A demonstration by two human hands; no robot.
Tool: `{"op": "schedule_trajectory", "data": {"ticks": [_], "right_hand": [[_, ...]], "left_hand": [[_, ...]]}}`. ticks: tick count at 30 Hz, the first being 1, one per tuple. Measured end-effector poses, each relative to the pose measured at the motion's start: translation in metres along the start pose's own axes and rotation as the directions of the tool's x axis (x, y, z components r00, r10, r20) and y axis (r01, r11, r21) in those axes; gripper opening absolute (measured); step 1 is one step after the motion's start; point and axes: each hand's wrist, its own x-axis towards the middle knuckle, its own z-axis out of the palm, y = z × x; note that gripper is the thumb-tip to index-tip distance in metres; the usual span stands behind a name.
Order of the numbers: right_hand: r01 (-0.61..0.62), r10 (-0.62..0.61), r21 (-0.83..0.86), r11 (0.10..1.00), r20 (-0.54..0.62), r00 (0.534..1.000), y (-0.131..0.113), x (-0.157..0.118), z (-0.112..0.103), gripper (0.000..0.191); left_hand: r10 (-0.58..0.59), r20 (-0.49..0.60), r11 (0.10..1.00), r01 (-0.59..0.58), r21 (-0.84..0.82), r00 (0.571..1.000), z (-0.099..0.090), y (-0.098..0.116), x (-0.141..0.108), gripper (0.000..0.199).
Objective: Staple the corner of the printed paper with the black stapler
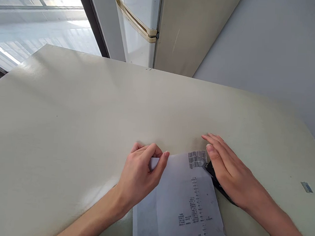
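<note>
I have the paper sheet (172, 200) lying on the worktop (88, 117), with its near end running out of my view. Its long axis stretches from the wearer's side toward the refrigerator (142, 21), the far edge leaning slightly left. That far edge carries a patch of barcodes (197, 159) at its right-hand corner, and rows of print run down the sheet's right half, too small for me to read. A paler band, perhaps a fold, follows the left side. My left hand (143, 170) is at the sheet's far left corner, fingers curled, pinching the edge between thumb and forefinger. My right hand (226, 168) is just beyond the sheet's right edge, fingers straight and held together, thumb lying alongside, above a slim black object (217, 184). I cannot tell whether that hand presses on it, nor what the object is, since the palm covers much of it. Its long axis slants: one tip meets the sheet at the barcode corner, and the other end points away from the sheet, back toward the right wrist. Well to the right of the sheet, a small grey strip (306, 187) lies flat. Past the sheet's far end, beyond the worktop, stands the refrigerator, with a window (32, 21) to its left.
</note>
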Motion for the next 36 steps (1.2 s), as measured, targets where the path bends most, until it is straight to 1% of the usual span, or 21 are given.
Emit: {"op": "schedule_trajectory", "data": {"ticks": [4,7,13,20,23,26,30,33,36], "right_hand": [[0.002,-0.002,0.008,1.0,-0.014,1.0,-0.005,0.002,-0.001,0.05],[-0.027,0.027,0.007,1.0,-0.006,1.0,-0.01,0.002,-0.002,0.052],[-0.021,0.021,0.007,1.0,-0.031,0.999,-0.009,0.001,0.0,0.051],[-0.088,0.092,-0.06,0.994,0.061,0.994,-0.02,0.006,-0.004,0.059],[-0.102,0.112,-0.113,0.988,0.091,0.989,-0.024,0.008,-0.002,0.058],[-0.083,0.101,-0.161,0.983,0.104,0.989,-0.023,0.009,0.004,0.056],[-0.022,0.045,-0.201,0.979,0.111,0.993,-0.02,0.012,0.013,0.058],[-0.021,0.041,-0.18,0.983,0.11,0.993,-0.02,0.014,0.013,0.059],[-0.062,0.074,-0.104,0.993,0.118,0.99,-0.021,0.013,0.005,0.061]], "left_hand": [[0.023,-0.007,1.0,-0.023,-0.008,1.0,0.0,-0.001,0.0,0.036],[0.012,-0.006,1.0,-0.013,-0.006,1.0,0.0,-0.001,-0.001,0.036],[0.016,-0.005,1.0,-0.016,-0.007,1.0,0.0,0.0,0.0,0.036],[0.026,-0.01,1.0,-0.026,-0.002,1.0,0.001,-0.003,0.0,0.037],[0.036,-0.009,0.999,-0.036,0.001,0.999,0.001,-0.001,0.0,0.037],[0.054,-0.012,0.999,-0.054,0.003,0.998,0.0,0.001,0.0,0.035],[0.075,-0.027,0.997,-0.075,-0.001,0.997,-0.001,0.003,0.001,0.035],[0.088,-0.03,0.996,-0.088,0.007,0.996,0.0,0.001,0.001,0.034],[0.104,-0.03,0.994,-0.103,0.027,0.994,0.002,-0.001,0.002,0.034]]}}
